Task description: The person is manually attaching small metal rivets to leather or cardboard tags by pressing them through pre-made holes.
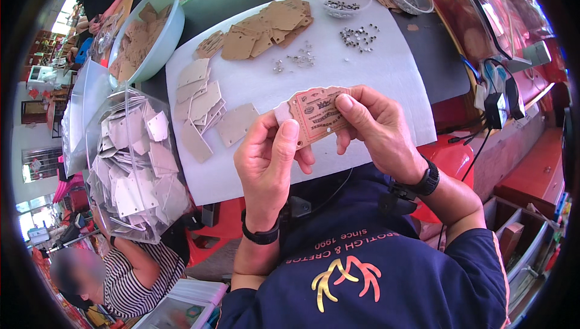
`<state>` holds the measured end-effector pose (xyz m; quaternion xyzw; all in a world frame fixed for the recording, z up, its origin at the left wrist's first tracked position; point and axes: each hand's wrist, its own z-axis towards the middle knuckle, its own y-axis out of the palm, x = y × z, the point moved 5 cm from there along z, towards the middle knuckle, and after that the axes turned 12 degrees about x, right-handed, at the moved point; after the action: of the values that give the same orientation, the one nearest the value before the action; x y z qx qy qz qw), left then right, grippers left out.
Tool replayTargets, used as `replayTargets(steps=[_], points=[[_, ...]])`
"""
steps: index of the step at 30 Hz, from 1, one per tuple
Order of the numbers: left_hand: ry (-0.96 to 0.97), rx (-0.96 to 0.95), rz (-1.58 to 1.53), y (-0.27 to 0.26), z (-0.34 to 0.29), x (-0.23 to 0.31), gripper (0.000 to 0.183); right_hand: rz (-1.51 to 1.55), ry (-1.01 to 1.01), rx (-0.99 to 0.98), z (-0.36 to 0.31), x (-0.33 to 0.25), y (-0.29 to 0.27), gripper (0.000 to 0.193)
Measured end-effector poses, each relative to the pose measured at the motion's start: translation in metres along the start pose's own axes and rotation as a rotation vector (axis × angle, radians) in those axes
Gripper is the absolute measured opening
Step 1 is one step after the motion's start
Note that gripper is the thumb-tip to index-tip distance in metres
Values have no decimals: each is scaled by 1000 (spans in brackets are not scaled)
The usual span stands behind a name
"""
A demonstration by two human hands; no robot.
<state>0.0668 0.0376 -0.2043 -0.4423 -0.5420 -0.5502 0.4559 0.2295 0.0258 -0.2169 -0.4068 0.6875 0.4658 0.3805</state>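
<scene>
The printed tag (317,114) is pinched above the white sheet (374,75) between both hands, long axis running left-right, with the left hand (269,160) gripping its left end and the right hand (377,126) its right.

Tan printed tag (318,114) with scalloped edge; held tilted above the white sheet (374,69).

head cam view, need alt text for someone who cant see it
Both hands, left hand and right hand, hold a printed tan tag above a white sheet strewn with blank tags and small metal rivets; a clear tub of tags sits at left.
</scene>
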Motion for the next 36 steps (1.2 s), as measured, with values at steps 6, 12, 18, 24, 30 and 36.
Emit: replayTargets(steps=[6, 12, 18, 24, 30, 36], points=[[-31, -6, -41, 2, 1, 0, 25, -2, -18, -1, -1, -2, -2, 29], [4, -6, -27, 2, -1, -1, 25, 35, -48, 29, -1, 2, -2, 29], [32, 2, -50, 3, 1, -3, 25, 3, -38, 43, 0, 4, -1, 28], [11, 84, -78, 1, 2, -8, 23, -53, -30, 32, 2, 7, 5, 26], [-54, 177, -141, -23, 1, -23, 18, -119, 47, -90, 0, 18, 14, 27], [-63, 200, -94, -50, -1, -27, 14, -541, -61, -232, 29, -9, 0, 22]])
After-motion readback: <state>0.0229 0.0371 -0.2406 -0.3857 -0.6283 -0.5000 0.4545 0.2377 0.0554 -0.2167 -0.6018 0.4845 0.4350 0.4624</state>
